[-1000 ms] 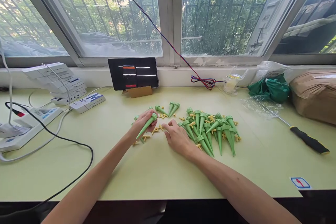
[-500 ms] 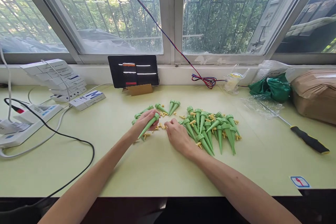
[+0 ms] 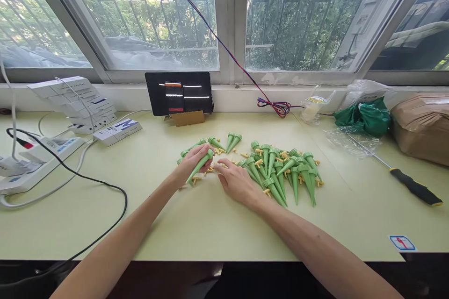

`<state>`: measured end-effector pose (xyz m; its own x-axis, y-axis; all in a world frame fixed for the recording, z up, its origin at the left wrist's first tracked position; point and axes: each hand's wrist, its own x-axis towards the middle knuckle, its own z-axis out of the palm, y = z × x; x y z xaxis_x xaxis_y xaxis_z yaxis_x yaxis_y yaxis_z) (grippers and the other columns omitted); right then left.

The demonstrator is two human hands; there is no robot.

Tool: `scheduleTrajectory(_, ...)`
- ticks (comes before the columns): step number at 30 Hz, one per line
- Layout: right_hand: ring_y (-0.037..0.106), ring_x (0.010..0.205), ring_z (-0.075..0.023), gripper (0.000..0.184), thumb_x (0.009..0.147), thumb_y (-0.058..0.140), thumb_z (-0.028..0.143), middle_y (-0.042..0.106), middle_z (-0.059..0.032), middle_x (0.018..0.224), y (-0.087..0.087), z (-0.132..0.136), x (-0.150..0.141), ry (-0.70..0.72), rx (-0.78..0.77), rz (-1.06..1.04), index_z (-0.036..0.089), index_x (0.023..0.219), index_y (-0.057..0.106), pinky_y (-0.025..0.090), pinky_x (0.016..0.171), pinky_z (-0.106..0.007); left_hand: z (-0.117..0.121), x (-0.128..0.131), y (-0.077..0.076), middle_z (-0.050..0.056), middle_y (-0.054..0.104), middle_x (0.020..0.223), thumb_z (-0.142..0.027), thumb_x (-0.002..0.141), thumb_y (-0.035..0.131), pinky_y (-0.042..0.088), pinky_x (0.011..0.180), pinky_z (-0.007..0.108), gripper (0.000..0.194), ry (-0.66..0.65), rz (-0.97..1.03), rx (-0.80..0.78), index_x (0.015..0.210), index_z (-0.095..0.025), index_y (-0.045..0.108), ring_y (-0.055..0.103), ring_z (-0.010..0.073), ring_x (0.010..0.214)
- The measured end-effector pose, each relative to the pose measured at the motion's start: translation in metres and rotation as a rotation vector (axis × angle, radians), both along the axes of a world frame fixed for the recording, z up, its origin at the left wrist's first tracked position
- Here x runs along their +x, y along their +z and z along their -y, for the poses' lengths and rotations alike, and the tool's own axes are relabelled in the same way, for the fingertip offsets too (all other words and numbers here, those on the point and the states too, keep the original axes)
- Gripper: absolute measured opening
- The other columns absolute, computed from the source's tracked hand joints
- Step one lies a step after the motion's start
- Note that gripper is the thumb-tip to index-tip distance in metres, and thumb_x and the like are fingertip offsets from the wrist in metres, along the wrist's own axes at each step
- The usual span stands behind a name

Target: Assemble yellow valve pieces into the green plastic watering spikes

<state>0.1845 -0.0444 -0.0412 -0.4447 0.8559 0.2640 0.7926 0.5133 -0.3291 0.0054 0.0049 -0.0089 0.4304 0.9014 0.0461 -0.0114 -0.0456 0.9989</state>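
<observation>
Green tapered plastic spike with ribbed cap [image 3: 199, 167]: held above the pale yellow-green table [image 3: 196, 233], left of centre, tilted with its cap toward far right and its tip toward near left.
Left bare hand [image 3: 195, 159]: closed around that spike, with curled fingers.
Right bare hand [image 3: 235, 180]: just right of the left hand, palm down, reaching left with partly bent fingers; cannot tell whether pinching anything.
Small yellow T-shaped pieces [image 3: 197, 178]: scattered around and beyond both hands, also mixed into the heap.
Loose green spikes [image 3: 234, 142]: two side by side beyond the hands, plus another just to their left; more partly hidden behind the left hand.
Heap of green spikes [image 3: 295, 187]: piled right of the right hand, with tips mostly pointing near.
Black flat tablet [image 3: 178, 93]: propped far, left of centre, on a brown cardboard stand [image 3: 187, 118].
White rectangular cartons [image 3: 75, 103]: stacked far left.
Black-and-yellow-handled screwdriver [image 3: 416, 187]: lying at right, nearer than the brown wrapped parcel [image 3: 419, 124].
</observation>
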Motion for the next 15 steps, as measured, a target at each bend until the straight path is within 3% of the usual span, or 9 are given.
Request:
scheduleTrajectory(8,0.065,0.09,-0.0155,0.03,0.101,0.034,0.019,0.063,-0.0045,0.122,-0.0045,-0.0037,-0.0012,0.01,0.0,-0.057,0.021,0.106,0.064,0.042,0.071,-0.025,-0.0022,-0.0006,-0.0009,-0.002,0.044,0.058,-0.053,0.09,0.056,0.028,0.045,0.022,0.036,0.01,-0.017,0.002,0.084,-0.018,0.057,0.037,0.0098,0.048)
scheduleTrajectory(15,0.064,0.091,-0.0164,0.028,0.1,0.036,0.016,0.066,-0.0069,0.108,-0.0067,-0.0045,-0.0024,-0.011,-0.016,-0.095,0.018,0.101,0.064,0.042,0.075,-0.026,-0.0006,-0.0007,0.0013,-0.002,0.043,0.059,-0.053,0.09,0.056,0.025,0.044,0.021,0.036,0.016,-0.036,-0.013,0.083,-0.018,0.055,0.038,0.0091,0.048)
